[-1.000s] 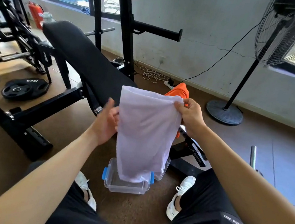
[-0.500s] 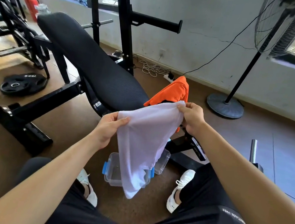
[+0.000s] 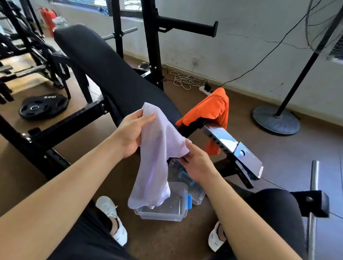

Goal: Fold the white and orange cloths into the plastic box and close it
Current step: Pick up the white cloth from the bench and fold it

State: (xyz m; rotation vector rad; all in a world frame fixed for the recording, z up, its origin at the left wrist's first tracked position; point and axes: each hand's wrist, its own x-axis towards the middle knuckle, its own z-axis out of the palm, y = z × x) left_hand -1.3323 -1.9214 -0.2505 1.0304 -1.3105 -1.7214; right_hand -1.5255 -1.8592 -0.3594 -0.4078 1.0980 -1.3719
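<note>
Thin white cloth [image 3: 159, 156] held in mid-air above the open clear plastic box [image 3: 166, 206].
Left hand [image 3: 130, 132] pinches its upper corner, right hand [image 3: 196, 162] its side edge; light, limp fabric likely handles best gripped at corners. Orange cloth [image 3: 210, 109] drapes over the bench frame.

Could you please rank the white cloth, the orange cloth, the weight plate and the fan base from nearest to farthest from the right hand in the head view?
1. White cloth, pinched in the right hand.
2. Orange cloth, draped on the bench end just beyond.
3. Fan base, by the far right wall.
4. Weight plate, on the floor far left.
</note>
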